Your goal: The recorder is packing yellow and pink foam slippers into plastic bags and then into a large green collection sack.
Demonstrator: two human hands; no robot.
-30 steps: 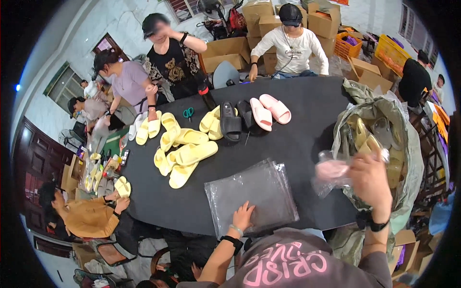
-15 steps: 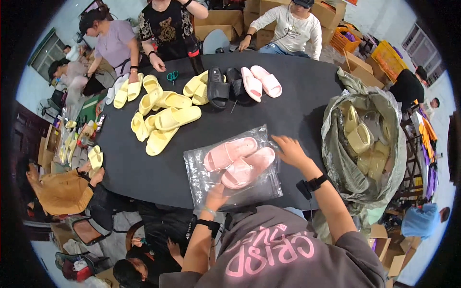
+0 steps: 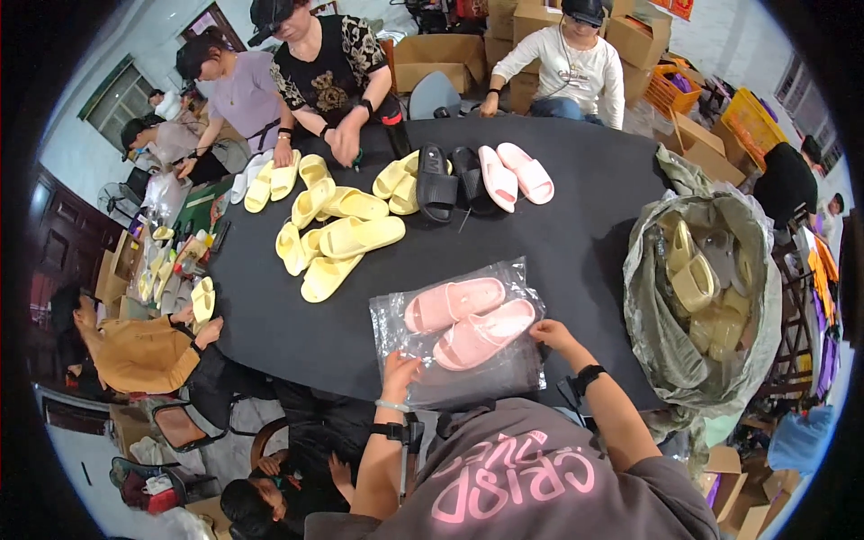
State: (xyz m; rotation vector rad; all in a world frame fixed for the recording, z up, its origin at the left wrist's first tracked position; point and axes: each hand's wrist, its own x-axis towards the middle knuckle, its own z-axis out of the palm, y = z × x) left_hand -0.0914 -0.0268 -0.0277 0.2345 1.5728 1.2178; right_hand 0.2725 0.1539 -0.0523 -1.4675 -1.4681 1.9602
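A pair of pink slide sandals (image 3: 481, 335) lies side by side in a clear plastic bag (image 3: 500, 378) flat on the dark table before me. My left hand (image 3: 399, 374) is at the bag's lower left part, fingers curled and pinching the plastic near the lower slide. At the bag's right edge, my right hand (image 3: 555, 335) is closed on the film with its fingertips. Both wrists carry dark bands.
Yellow slides (image 3: 351, 236) lie in a loose heap left of the bag. Black slides (image 3: 437, 184) and pale pink slides (image 3: 516, 175) sit farther back. A greenish woven sack (image 3: 643, 297) holding bagged slides stands at right. Co-workers (image 3: 328, 81) surround the table (image 3: 576, 234).
My right hand has drawn in from above the bag's upper right corner and closed on its right edge. My left hand has shifted off the slide toward the bag's lower left. The view has moved.
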